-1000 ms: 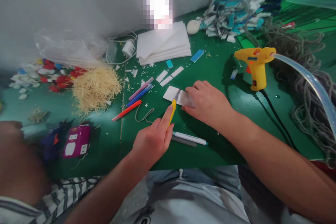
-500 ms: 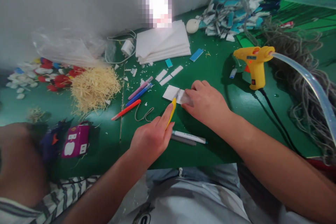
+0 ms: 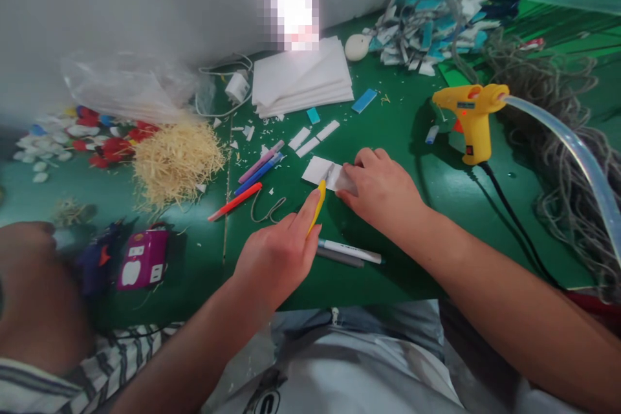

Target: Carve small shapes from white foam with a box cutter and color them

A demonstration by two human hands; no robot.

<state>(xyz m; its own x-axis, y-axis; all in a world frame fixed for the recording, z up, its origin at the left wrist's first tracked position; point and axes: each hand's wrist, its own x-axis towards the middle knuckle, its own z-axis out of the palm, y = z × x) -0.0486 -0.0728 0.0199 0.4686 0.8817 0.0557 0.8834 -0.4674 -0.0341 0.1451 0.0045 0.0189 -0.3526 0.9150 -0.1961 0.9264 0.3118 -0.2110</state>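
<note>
My left hand (image 3: 279, 255) is closed round a yellow utility knife (image 3: 318, 204), forefinger along its back, the tip at the edge of a small white foam piece (image 3: 317, 170) on the green table (image 3: 388, 136). My right hand (image 3: 383, 191) lies on the right part of that piece, fingers bent and pressing it down. Just below the hands lie a white marker (image 3: 349, 250) and a grey pen (image 3: 339, 259).
A yellow glue gun (image 3: 470, 116) with a clear stick and black cord stands at the right. White foam sheets (image 3: 301, 77) lie at the back, a straw pile (image 3: 177, 162) and coloured pens (image 3: 257, 171) to the left. Another person's striped sleeve (image 3: 48, 375) sits at the lower left. Grey twine (image 3: 557, 142) is heaped right.
My left hand with the knife has drawn slightly back toward me. My right hand has stayed on the foam piece.
</note>
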